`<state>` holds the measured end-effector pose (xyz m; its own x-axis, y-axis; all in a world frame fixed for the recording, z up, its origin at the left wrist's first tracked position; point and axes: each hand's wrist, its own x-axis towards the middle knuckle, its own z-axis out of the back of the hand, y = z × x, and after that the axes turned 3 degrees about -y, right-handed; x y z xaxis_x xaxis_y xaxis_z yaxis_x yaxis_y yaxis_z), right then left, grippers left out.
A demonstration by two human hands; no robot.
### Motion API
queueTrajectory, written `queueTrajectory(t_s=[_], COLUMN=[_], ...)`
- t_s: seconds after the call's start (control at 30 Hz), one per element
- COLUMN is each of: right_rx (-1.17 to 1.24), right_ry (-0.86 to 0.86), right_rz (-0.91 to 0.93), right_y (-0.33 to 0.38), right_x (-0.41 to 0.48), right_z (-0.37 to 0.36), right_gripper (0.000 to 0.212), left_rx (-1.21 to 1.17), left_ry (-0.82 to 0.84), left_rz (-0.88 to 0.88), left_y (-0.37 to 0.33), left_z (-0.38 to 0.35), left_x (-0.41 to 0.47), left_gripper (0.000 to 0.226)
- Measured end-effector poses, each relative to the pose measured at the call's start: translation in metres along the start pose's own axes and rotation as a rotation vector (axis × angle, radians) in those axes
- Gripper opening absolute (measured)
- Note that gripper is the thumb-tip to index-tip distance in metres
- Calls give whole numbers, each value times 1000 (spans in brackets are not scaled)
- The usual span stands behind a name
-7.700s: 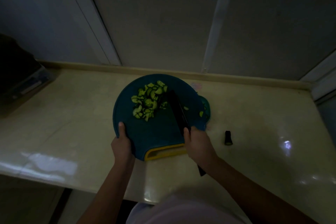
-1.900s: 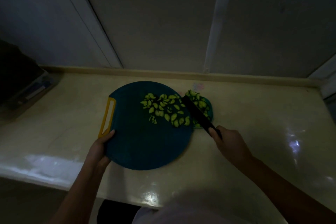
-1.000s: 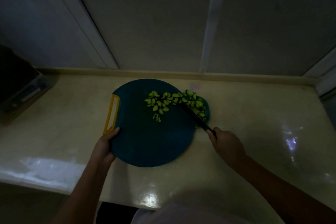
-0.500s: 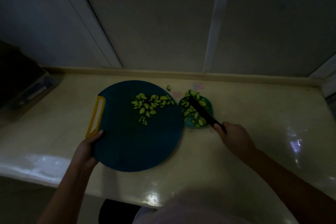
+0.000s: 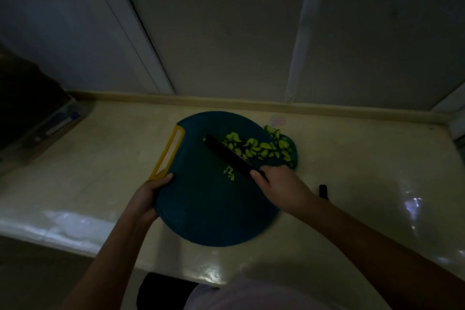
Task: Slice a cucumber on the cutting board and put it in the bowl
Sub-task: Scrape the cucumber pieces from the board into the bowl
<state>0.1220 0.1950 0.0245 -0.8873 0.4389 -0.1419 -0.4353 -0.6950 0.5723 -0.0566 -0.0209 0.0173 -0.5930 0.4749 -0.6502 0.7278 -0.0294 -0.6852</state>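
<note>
Head view looks down on a pale counter (image 5: 88, 184) running along a panelled wall. On it sits a round dark teal cutting board (image 5: 214, 209) with a yellow handle (image 5: 167, 156) at its left side. Its far right edge overlaps a small teal bowl (image 5: 295, 156). The left hand (image 5: 148, 196) is clamped on the board's left edge, just below the yellow handle. The right hand (image 5: 279, 186) is closed around the handle of a dark knife (image 5: 229, 158), whose blade lies across the board just left of the cucumber slices (image 5: 251, 147). Those slices are spread along the board's far right part, and more slices lie in the bowl. A few small bits (image 5: 229, 173) lie near the blade. A dark cucumber end (image 5: 322, 190) rests on the counter to the right of the right hand.
</note>
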Motion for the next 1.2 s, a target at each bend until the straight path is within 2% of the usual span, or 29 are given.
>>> queueTrajectory(t_s=[0.1,0.2,0.27,0.37,0.83,1.2], right_rx=[-16,-29,-52,-85,-75,-88], right_ry=[2,-19,-49,-82,-191,-199], right_rz=[3,-6,-11,-45,-270,-270], right_y=[-2,-4,-4,-6,-18,-25], right_x=[-1,-3,-6,-11,-22,-28], right_z=[-4,-10,-15,-24,-48,-52], right_gripper=[34,33,33,32,40,42], left_rx=[14,22,8,2,-32,-9], left_ry=[21,37,20,15,-24,7], left_rz=[23,33,32,29,18,24], left_y=[0,2,5,9,28,26], left_z=[-2,0,2,4,11,13], left_x=[-3,-3,-2,0,-2,-9], left_gripper=[21,31,18,25,25,32])
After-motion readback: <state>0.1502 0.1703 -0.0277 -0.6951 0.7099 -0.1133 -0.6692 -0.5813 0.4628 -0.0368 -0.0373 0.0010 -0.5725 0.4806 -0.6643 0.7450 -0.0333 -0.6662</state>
